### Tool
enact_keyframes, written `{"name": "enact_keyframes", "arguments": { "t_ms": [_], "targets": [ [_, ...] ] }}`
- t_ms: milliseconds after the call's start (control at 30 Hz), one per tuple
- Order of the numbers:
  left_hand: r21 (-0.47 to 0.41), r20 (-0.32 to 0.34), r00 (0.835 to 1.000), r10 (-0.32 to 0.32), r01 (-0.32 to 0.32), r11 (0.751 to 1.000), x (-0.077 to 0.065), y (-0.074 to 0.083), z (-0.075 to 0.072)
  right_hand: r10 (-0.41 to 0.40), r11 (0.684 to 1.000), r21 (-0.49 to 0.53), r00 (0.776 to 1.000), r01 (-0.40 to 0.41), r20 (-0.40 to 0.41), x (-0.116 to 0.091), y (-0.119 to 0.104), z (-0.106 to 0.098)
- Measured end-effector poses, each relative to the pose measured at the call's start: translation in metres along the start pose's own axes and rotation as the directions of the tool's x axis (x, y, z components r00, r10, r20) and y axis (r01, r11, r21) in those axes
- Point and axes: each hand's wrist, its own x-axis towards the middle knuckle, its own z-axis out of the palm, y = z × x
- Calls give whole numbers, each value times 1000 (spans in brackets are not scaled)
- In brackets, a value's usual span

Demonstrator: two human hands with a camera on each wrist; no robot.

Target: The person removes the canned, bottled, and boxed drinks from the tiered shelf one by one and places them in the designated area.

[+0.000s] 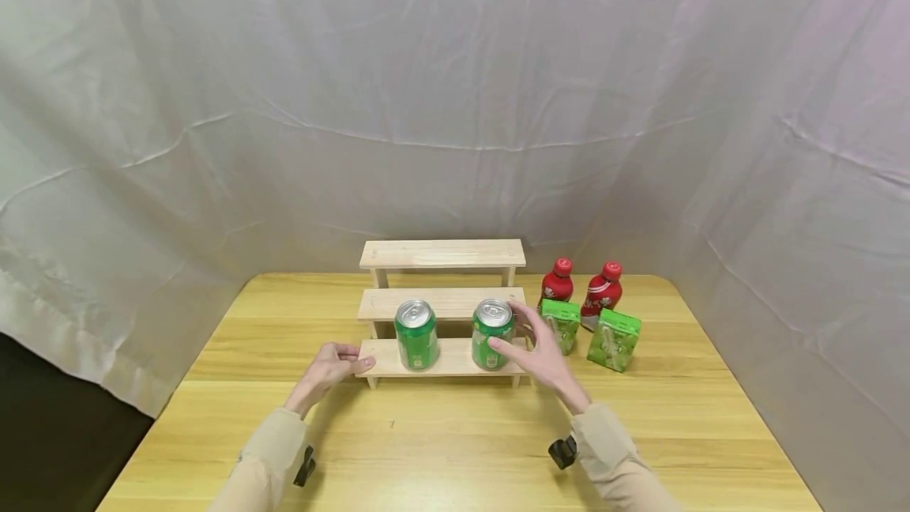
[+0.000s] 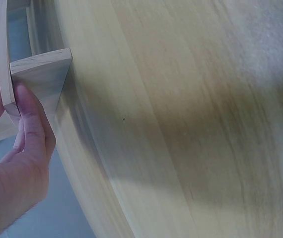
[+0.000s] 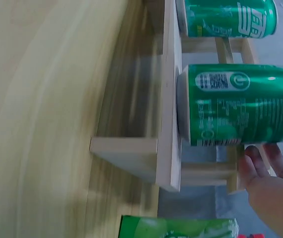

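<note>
A three-step wooden display rack [image 1: 442, 303] stands on the table, two green drink cans upright on its lowest step. My left hand [image 1: 329, 370] pinches the left end of that step, thumb above and fingers beneath, as the left wrist view shows around the board's end [image 2: 6, 64]. My right hand [image 1: 538, 352] is around the right side of the right can [image 1: 492, 336], thumb in front and fingers behind. In the right wrist view the fingers [image 3: 275, 157] lie loosely beside this can [image 3: 241, 106], no thumb visible on its front. The left can [image 1: 416, 336] stands apart from both hands.
Right of the rack stand two green juice cartons, one nearer the rack [image 1: 560, 324] and one farther right [image 1: 614, 340]. Behind them are two red bottles, the left [image 1: 558, 281] and the right [image 1: 603, 291]. Grey cloth [image 1: 455, 101] hangs around the table [image 1: 441, 449].
</note>
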Motion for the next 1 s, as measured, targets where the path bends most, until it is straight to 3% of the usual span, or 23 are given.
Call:
{"name": "enact_keyframes", "arguments": {
  "t_ms": [400,767,1000],
  "targets": [
    [1,0,1000,0,0,1000,1,0,0,45,996,-76,996,-50,-71,6,-4,16],
    [7,14,1000,-1,1,1000,0,2,-1,-19,995,-104,995,9,-100,7,-4,17],
    [10,14,1000,-6,6,1000,-1,3,-1,-73,995,-84,980,58,-184,4,-3,17]
  ]
}}
